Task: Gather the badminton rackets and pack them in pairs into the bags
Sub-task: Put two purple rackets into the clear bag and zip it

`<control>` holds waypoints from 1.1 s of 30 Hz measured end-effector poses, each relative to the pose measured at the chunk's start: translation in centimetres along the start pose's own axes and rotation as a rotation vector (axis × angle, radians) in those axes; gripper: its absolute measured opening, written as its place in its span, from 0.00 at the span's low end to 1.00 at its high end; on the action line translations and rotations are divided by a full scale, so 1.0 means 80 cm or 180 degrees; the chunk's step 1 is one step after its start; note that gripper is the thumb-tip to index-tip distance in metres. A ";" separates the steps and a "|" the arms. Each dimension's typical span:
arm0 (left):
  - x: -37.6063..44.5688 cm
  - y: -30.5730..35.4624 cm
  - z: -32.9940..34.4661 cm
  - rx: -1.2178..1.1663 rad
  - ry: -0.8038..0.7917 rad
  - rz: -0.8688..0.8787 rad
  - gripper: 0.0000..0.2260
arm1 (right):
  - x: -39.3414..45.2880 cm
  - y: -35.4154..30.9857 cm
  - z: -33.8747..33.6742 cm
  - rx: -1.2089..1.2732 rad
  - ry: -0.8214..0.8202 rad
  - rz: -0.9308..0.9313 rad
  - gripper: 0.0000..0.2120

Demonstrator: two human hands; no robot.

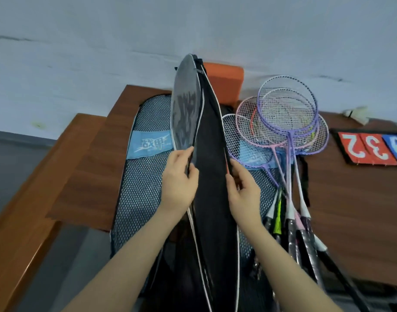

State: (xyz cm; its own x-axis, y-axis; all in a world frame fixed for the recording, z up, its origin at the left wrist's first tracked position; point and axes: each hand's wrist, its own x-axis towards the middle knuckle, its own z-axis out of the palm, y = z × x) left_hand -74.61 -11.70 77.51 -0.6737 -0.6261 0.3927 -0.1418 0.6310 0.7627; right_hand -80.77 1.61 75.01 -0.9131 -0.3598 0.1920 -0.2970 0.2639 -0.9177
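Note:
A black racket bag (pixel 210 158) with white piping stands upright in front of me, its opening spread. My left hand (pixel 179 179) pinches the bag's left edge, where a grey flap folds back. My right hand (pixel 242 188) grips the right edge next to a thin red shaft. Several rackets (pixel 287 115) with purple, pink and white frames lie fanned on the table to the right, handles toward me. A blue mesh bag (pixel 143 176) lies flat on the table behind the black one. What is inside the black bag is hidden.
The brown wooden table (pixel 350 210) runs along a pale wall. An orange chair back (pixel 224 82) stands behind the bag. A shuttlecock (pixel 357 113) and a flip scoreboard (pixel 373 149) lie at the far right. A lower wooden ledge (pixel 24 210) sits at left.

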 end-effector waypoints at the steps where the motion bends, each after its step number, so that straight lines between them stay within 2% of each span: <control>1: -0.008 0.006 0.015 0.0030 -0.0067 -0.0106 0.17 | 0.000 0.014 -0.011 -0.0039 -0.0077 0.0044 0.17; 7: -0.037 0.043 0.087 0.0081 -0.0411 -0.0658 0.19 | -0.002 0.073 -0.074 -0.0335 -0.0337 0.0318 0.18; 10: -0.044 0.059 0.102 0.0058 -0.0308 -0.0614 0.17 | -0.002 0.095 -0.097 -0.0354 -0.0403 0.0433 0.17; 14: -0.046 0.066 0.115 -0.0080 -0.0176 -0.0512 0.17 | 0.014 0.111 -0.131 -0.0415 -0.0116 0.0515 0.13; 20: -0.041 0.058 0.137 -0.0109 -0.0325 -0.0629 0.18 | 0.038 0.154 -0.184 -0.1202 0.0523 0.0815 0.15; 23: -0.043 0.055 0.150 -0.0098 -0.0443 -0.0714 0.18 | 0.045 0.173 -0.198 -0.1590 0.0279 0.1220 0.19; 25: -0.044 0.053 0.154 -0.0073 -0.0499 -0.0755 0.18 | 0.047 0.179 -0.199 -0.1570 0.0088 0.1383 0.20; 29: -0.042 0.049 0.156 -0.0018 -0.0595 -0.0756 0.18 | 0.048 0.168 -0.190 -0.2125 0.0247 0.0973 0.19; 33: -0.041 0.047 0.159 -0.0034 -0.0666 -0.0800 0.18 | 0.052 0.163 -0.172 -0.2470 -0.0042 0.0845 0.11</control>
State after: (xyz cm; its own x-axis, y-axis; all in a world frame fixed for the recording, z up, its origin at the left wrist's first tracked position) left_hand -82.13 -1.44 72.58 -0.7532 -0.6532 0.0781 -0.3158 0.4631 0.8281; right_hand -92.26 15.88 68.59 -0.9782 -0.2075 -0.0062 -0.1848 0.8840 -0.4293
